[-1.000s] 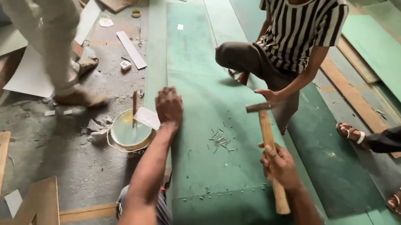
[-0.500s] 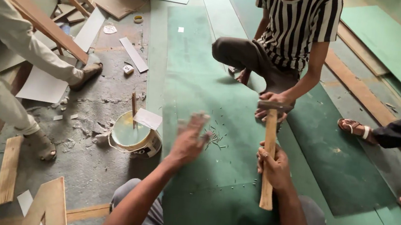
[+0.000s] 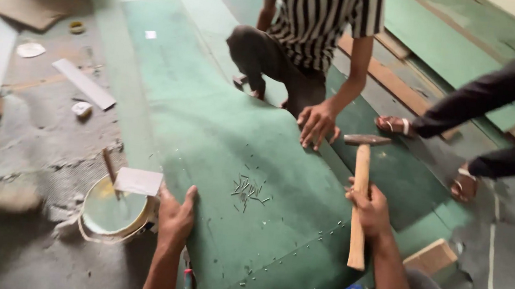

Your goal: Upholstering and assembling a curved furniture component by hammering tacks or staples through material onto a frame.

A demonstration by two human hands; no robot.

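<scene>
Nearest to me, my left hand [image 3: 175, 215] lies flat on the near edge of the green board [image 3: 220, 134], fingers together and thumb spread, just beside a round tin [image 3: 111, 212] with a pale card resting on its rim. My right hand [image 3: 370, 208] is wrapped around the wooden handle of a hammer [image 3: 359, 193], fingers curled tight, the metal head pointing away and just above the board, I think. Between my hands a small heap of nails [image 3: 249, 191] lies loose on the board. Farther off, a crouching person in a striped shirt presses one hand [image 3: 317, 124] on the board, fingers spread.
</scene>
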